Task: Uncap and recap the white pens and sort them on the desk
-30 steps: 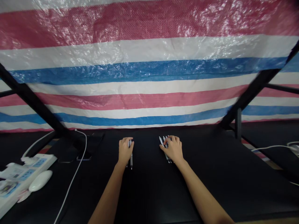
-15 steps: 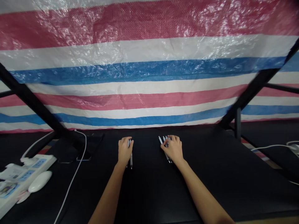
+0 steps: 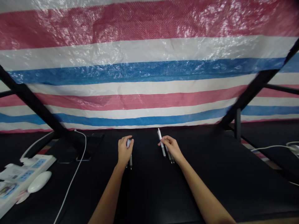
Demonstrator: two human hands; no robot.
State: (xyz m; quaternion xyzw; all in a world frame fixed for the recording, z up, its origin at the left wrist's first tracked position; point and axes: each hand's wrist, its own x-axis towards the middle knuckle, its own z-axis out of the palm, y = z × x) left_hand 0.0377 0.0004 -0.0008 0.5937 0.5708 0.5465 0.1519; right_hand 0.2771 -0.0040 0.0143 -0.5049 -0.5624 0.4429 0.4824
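Both my hands rest far out on a black table (image 3: 149,193). My left hand (image 3: 124,150) lies closed over a couple of grey pens (image 3: 130,159), whose tips stick out below my fingers. My right hand (image 3: 170,148) pinches one white pen (image 3: 161,142) between thumb and fingers, its upper end raised and pointing away from me. Other grey pens (image 3: 171,158) lie on the table just under my right hand.
A striped red, white and blue tarp (image 3: 149,68) hangs behind the table, crossed by black frame bars (image 3: 32,105). At the left are a white power strip (image 3: 21,177), a white mouse (image 3: 39,181), a white cable (image 3: 74,174) and a dark phone (image 3: 90,146). More cables lie at the far right (image 3: 275,147).
My right hand has lifted off the pens on the table and picked one white pen up, its end now raised. My left hand has stayed in place.
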